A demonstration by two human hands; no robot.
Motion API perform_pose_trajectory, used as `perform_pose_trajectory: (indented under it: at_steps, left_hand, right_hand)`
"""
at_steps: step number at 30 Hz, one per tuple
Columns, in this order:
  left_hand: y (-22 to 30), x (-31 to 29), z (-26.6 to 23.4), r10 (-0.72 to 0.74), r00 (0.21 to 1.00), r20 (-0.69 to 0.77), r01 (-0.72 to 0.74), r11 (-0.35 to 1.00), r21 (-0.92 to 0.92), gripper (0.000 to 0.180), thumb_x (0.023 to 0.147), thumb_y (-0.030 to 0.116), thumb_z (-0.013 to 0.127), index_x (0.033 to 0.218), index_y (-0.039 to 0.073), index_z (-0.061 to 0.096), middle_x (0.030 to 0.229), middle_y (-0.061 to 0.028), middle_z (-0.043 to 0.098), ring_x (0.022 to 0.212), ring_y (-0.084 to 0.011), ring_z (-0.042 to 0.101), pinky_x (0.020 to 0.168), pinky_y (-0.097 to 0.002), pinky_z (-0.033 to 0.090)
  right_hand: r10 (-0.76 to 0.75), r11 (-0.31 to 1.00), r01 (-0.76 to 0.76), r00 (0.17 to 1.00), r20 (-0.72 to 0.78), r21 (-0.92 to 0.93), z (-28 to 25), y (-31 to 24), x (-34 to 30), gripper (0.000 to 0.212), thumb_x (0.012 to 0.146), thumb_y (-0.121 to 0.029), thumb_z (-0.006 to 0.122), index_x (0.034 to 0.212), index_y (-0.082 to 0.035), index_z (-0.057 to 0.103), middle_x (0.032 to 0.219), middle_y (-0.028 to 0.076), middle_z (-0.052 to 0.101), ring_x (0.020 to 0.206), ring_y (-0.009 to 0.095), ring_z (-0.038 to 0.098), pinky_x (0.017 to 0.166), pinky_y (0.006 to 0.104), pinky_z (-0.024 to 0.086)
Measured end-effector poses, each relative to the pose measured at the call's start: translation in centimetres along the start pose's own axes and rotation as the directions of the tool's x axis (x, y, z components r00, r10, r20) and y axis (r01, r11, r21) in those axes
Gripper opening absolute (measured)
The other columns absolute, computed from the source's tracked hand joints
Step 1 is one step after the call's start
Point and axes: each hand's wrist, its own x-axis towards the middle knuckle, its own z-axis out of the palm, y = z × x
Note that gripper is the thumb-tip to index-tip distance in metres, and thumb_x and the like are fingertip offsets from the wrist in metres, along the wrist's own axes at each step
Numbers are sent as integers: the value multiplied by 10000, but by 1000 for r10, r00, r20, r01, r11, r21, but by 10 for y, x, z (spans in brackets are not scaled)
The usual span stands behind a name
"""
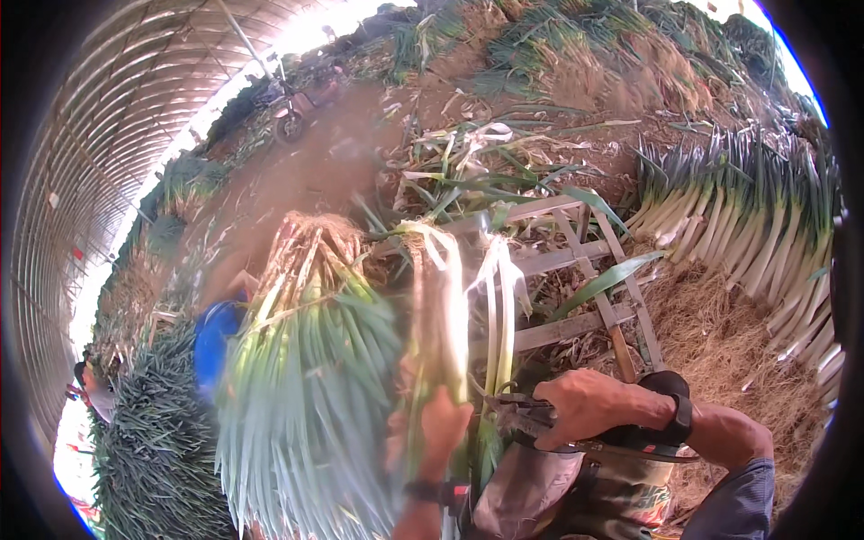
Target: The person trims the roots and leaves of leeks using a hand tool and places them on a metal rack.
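My left hand [441, 423], blurred, grips a leek stalk [441, 315] upright; my right hand [585, 405] is closed around shears [526, 418] beside it.

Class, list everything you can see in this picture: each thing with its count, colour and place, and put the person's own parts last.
Held leek: one, pale stalk, centre, blurred.
Leek bundle: one, green leaves, pale roots, left of centre.
Trimmed leek row: many, white and green, right.
Wooden frame: one, grey, centre right.
Leek heaps: several, green and brown, top.
Blue object: one, left; kind unclear.
Vehicle: one, upper left, blurred.
Left hand: grips the held leek.
Right hand: on a dark tool, black wristband.
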Motion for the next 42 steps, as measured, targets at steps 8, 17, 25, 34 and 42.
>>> perform_pose_trajectory:
  at_steps: [8, 17, 25, 34, 42]
  left_hand:
    - [-26, 8, 7, 141, 990, 5, -141, 987, -71, 588, 743, 223, 649, 1278, 8, 533, 986, -298, 673, 966, -471, 646, 856, -524, 505]
    - [-39, 4, 7, 153, 987, 48, -146, 981, -127, 530, 791, 142, 617, 1299, 34, 512, 1037, -300, 661, 996, -451, 645, 852, -511, 511]
    - [5, -11, -21, 58, 998, 35, -61, 992, 114, 590, 769, 158, 660, 1330, 68, 503, 991, -279, 672, 961, -460, 653, 852, -524, 517]
    - [12, 42, -111, 447, 880, -161, -423, 891, 162, 401, 781, 55, 653, 1181, 46, 618, 985, -169, 682, 870, -320, 678, 789, -411, 540]
    - [-6, 51, -122, 549, 818, -173, -463, 806, 369, 387, 818, 95, 655, 1188, 14, 578, 1049, -207, 631, 967, -393, 621, 851, -481, 508]
  right_hand:
    - [-16, 1000, 16, 992, 123, 0, -3, -12, -3, 639, 690, -508, 773, 1000, 32, 632, 802, 231, 680, 823, 412, 671, 735, 464, 531]
    - [-34, 996, 40, 996, 78, -78, 5, -13, 3, 592, 685, -494, 757, 938, 25, 622, 793, 236, 671, 808, 417, 664, 718, 477, 524]
    - [-41, 997, 50, 992, 123, -65, 5, -17, -2, 582, 691, -482, 736, 942, 29, 616, 828, 238, 677, 811, 414, 665, 705, 481, 517]
    - [-105, 992, 107, 994, 36, -68, 10, -10, 17, 552, 710, -455, 726, 924, 43, 619, 780, 222, 677, 778, 428, 665, 691, 487, 522]
    - [-42, 998, 48, 986, -159, 39, 1, -4, 58, 482, 715, -373, 711, 973, 28, 642, 788, 241, 673, 760, 411, 671, 672, 494, 532]
